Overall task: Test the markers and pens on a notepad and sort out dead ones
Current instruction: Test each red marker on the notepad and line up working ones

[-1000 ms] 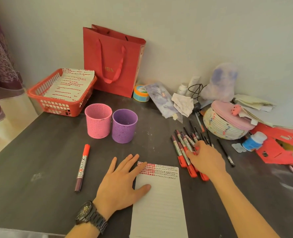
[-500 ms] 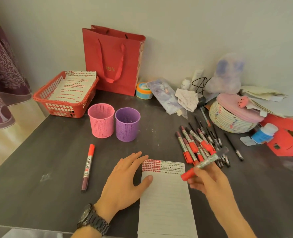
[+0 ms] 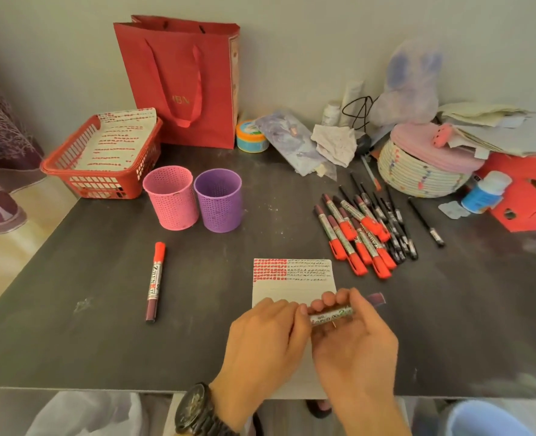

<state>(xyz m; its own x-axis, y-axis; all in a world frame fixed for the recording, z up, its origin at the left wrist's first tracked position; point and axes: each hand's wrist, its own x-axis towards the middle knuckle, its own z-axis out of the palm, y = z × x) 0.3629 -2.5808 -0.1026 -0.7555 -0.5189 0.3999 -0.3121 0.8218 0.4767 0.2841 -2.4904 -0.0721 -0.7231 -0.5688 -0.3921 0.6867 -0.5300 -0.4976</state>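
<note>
Your left hand (image 3: 265, 344) and right hand (image 3: 351, 341) meet over the near half of the notepad (image 3: 293, 289), and both are curled round one marker (image 3: 331, 315) held crosswise just above the paper. Your right fingers wrap its barrel from behind, with the dark tail end poking out past them to the right; your left fingertips close over the other end, so whether the cap is on or off cannot be told. A dark watch (image 3: 197, 410) sits on your left wrist.

The dark table (image 3: 71, 309) carries everything else. At the back a red paper bag (image 3: 181, 80) stands against the wall, with a red basket (image 3: 103, 158) holding a marked sheet to its left. In front of them stand two mesh cups, one pink (image 3: 170, 201) and one purple (image 3: 218, 204), touching side by side. To the right sits a woven basket (image 3: 417, 174) with a pink lid. The notepad's top edge shows rows of red and black test marks, clear of your hands.

Right of the notepad lies a heap of red-capped markers (image 3: 353, 234) with black pens (image 3: 395, 228) overlapping beside them; the pile is too tangled to count. One black pen (image 3: 423, 221) lies apart to its right. One marker with a red cap (image 3: 155, 281) lies alone well left of the notepad.
</note>
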